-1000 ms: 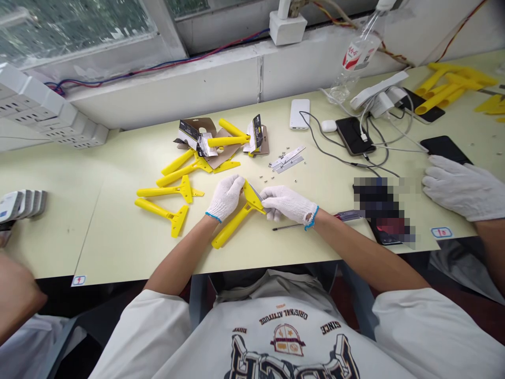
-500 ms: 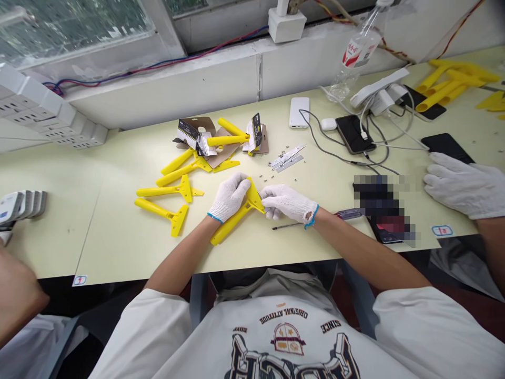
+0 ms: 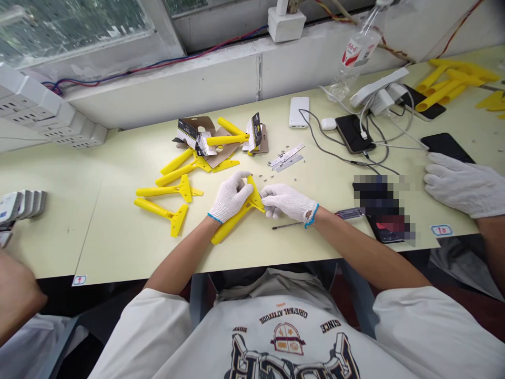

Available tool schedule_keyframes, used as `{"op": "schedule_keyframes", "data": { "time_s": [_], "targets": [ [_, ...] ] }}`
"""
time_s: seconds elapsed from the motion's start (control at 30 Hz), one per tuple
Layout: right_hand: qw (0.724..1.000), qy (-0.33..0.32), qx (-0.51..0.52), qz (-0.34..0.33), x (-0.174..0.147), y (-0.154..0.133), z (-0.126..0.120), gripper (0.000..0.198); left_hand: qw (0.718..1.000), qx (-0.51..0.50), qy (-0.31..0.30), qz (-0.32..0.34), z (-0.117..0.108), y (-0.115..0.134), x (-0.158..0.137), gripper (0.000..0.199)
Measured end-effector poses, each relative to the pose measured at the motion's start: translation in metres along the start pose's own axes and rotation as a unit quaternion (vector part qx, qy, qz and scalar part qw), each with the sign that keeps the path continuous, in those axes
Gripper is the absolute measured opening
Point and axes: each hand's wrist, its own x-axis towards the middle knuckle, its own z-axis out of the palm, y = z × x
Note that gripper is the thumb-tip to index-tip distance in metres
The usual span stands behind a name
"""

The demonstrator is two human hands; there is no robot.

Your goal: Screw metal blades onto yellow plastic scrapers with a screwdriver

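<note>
A yellow plastic scraper lies slanted in front of me, its handle toward the table's front edge. My left hand, in a white knit glove, is closed on the scraper near its head. My right hand, gloved too, has its fingertips pinched together at the right side of that head; what they hold is too small to make out. A screwdriver lies partly under my right wrist. Beyond my hands are flat metal blades and several small screws.
More yellow scrapers lie to the left, near opened cardboard packaging. At the back right are a white power bank, phones, cables and a plastic bottle. Other people's hands show at the right and left.
My left thumb and fingers have shifted slightly on the scraper's head. My right hand stays at the head's side. The person's hand at the left has moved a little.
</note>
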Motion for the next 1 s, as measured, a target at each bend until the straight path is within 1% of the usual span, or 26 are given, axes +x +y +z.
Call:
{"op": "schedule_keyframes", "data": {
  "time_s": [0.1, 0.17, 0.3, 0.4, 0.53, 0.67, 0.77, 0.83, 1.0],
  "targets": [
    [1.0, -0.002, 0.001, 0.001, 0.001, 0.0, -0.001, 0.033, 0.999, 0.035, 0.004, 0.014, 0.0, 0.0, -0.001, 0.039],
    [1.0, -0.004, 0.002, 0.002, 0.001, 0.001, -0.001, 0.032, 0.996, 0.084, 0.01, 0.03, -0.001, -0.001, -0.002, 0.038],
    [1.0, -0.007, 0.005, 0.003, 0.002, 0.003, 0.0, 0.032, 0.977, 0.204, 0.016, 0.064, -0.002, -0.003, -0.002, 0.033],
    [1.0, -0.006, 0.005, 0.006, 0.002, 0.004, 0.0, 0.033, 0.964, 0.254, 0.021, 0.075, -0.002, -0.003, -0.003, 0.028],
    [1.0, -0.007, 0.004, 0.008, 0.004, 0.007, 0.0, 0.031, 0.956, 0.282, 0.026, 0.074, -0.002, 0.001, -0.004, 0.021],
    [1.0, -0.01, 0.006, 0.01, 0.012, 0.01, 0.0, 0.014, 0.95, 0.3, 0.023, 0.081, -0.009, 0.002, -0.002, 0.021],
    [1.0, -0.009, 0.007, 0.013, 0.017, 0.013, 0.0, 0.017, 0.943, 0.315, 0.005, 0.109, -0.02, -0.005, 0.003, 0.023],
    [1.0, -0.008, 0.006, 0.013, 0.018, 0.015, 0.0, 0.02, 0.939, 0.318, -0.019, 0.128, -0.027, -0.011, 0.005, 0.022],
    [1.0, -0.007, -0.005, 0.009, 0.018, 0.016, 0.0, 0.02, 0.941, 0.296, -0.061, 0.155, -0.038, -0.015, 0.008, 0.02]
  ]
}}
